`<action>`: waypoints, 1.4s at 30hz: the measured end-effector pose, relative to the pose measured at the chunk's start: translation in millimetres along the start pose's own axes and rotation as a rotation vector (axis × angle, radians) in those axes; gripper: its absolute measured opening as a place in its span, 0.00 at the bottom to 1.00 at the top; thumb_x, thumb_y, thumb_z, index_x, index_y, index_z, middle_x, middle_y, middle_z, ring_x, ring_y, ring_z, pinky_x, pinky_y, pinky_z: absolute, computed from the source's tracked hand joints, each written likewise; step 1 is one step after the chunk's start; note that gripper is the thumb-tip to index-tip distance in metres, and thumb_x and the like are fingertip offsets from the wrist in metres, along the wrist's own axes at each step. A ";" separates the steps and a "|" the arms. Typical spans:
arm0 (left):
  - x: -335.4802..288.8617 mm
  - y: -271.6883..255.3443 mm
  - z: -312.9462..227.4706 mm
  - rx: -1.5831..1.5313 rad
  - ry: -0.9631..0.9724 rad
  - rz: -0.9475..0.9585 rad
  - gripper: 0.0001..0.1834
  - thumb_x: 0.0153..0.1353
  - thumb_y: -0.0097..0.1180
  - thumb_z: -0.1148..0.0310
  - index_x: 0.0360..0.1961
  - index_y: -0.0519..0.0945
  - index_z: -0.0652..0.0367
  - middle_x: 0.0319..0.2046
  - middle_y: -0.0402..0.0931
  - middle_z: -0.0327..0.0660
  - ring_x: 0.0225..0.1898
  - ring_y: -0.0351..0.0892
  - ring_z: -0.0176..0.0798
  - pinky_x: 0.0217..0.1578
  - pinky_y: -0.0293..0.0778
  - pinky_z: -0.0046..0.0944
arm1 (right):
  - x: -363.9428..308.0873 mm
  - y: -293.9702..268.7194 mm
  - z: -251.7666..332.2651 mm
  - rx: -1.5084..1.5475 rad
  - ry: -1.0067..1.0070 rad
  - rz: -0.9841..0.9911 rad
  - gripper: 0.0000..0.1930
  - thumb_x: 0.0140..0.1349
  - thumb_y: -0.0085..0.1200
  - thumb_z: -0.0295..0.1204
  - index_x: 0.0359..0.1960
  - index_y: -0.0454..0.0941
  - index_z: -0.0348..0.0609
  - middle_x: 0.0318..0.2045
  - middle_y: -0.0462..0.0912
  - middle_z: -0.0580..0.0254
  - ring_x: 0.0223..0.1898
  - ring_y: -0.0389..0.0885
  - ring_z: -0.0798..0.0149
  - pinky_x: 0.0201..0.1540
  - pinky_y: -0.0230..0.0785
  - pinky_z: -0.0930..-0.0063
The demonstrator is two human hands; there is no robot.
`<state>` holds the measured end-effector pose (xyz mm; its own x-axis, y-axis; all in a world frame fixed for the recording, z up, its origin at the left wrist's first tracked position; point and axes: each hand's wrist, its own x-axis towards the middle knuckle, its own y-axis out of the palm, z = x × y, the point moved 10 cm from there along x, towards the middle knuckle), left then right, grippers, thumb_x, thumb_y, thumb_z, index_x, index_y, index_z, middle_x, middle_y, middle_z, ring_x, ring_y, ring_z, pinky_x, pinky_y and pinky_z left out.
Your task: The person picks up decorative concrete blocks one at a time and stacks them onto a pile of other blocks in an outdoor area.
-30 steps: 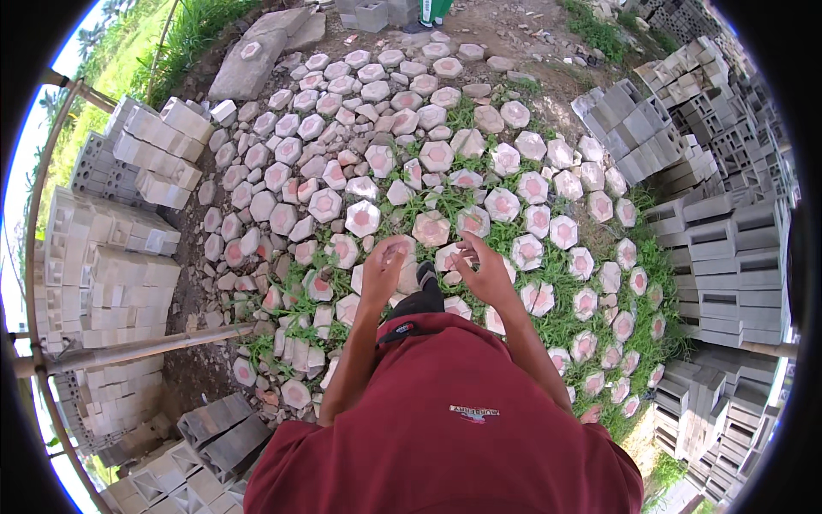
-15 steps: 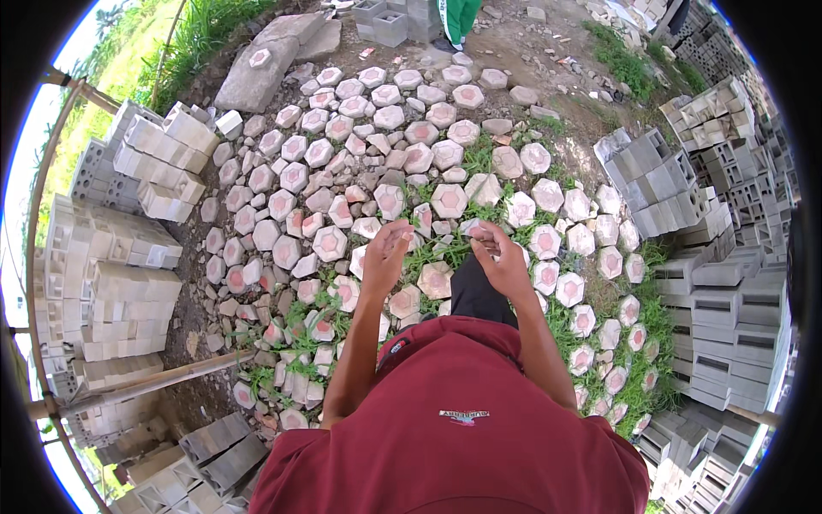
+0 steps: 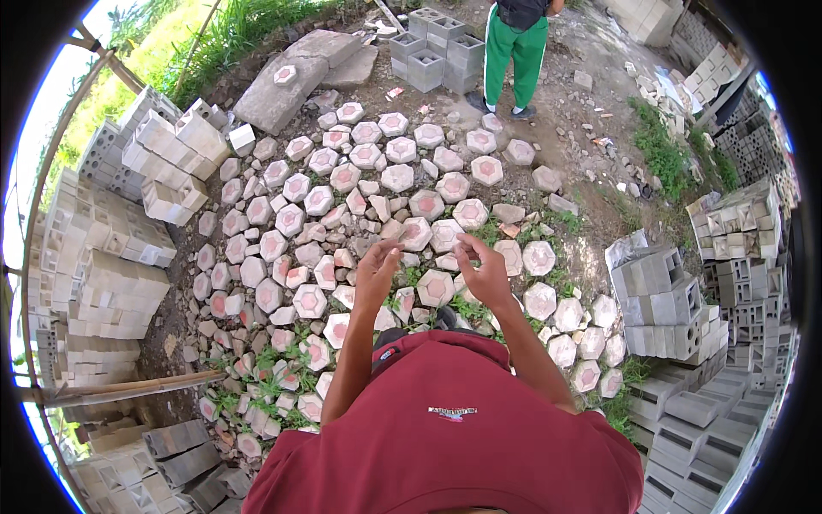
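Observation:
My left hand (image 3: pixel 377 272) and my right hand (image 3: pixel 484 272) are held up in front of my body, apart from each other. Their fingers are loosely bent and nothing shows between them. Below and beyond the hands, hexagonal paving blocks (image 3: pixel 435 288) with reddish centres are spread over the ground. Neither hand appears to touch a block. One block (image 3: pixel 445 235) appears between the two hands, and another (image 3: pixel 416 233) shows just past the left fingertips.
Stacks of hollow concrete blocks stand on the left (image 3: pixel 120 291) and right (image 3: pixel 659 295). A person in green trousers (image 3: pixel 515 64) stands ahead beside grey hollow blocks (image 3: pixel 437 53). A large concrete slab (image 3: pixel 278 90) lies far left. A pole (image 3: pixel 137 390) juts in from the left; rubble litters the ground.
I have moved forward over the paving blocks, and the person in green trousers now shows more fully. Both hands remain raised in nearly the same pose.

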<state>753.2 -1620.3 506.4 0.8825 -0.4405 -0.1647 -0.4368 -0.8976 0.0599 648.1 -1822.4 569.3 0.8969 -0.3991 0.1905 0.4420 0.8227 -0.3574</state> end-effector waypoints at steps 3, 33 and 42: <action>44.6 22.2 -29.1 0.092 0.071 0.012 0.16 0.67 0.49 0.68 0.54 0.73 0.62 0.47 0.78 0.43 0.46 0.78 0.34 0.44 0.73 0.33 | 65.0 -11.8 -12.3 -0.009 -0.004 0.036 0.18 0.63 0.53 0.34 0.50 0.75 0.32 0.34 0.83 0.50 0.37 0.84 0.61 0.42 0.74 0.71; 568.2 -95.6 -188.1 0.076 -0.059 -0.241 0.17 0.67 0.48 0.67 0.53 0.73 0.64 0.47 0.78 0.42 0.48 0.77 0.36 0.47 0.73 0.35 | 647.7 92.6 -76.5 0.133 0.073 0.128 0.18 0.62 0.54 0.32 0.50 0.75 0.34 0.34 0.84 0.48 0.36 0.84 0.60 0.40 0.76 0.71; 832.2 -87.4 -202.7 0.000 0.069 -0.144 0.18 0.67 0.48 0.64 0.53 0.73 0.64 0.48 0.77 0.44 0.49 0.77 0.37 0.47 0.74 0.36 | 871.0 111.4 -156.9 0.133 0.080 0.123 0.16 0.62 0.54 0.32 0.48 0.76 0.34 0.36 0.84 0.52 0.38 0.82 0.66 0.43 0.74 0.73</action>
<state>1561.1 -1912.2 563.6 0.9460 -0.3073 -0.1034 -0.3047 -0.9516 0.0406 1480.8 -2141.9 551.9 0.9446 -0.3188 0.0781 0.3281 0.9115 -0.2481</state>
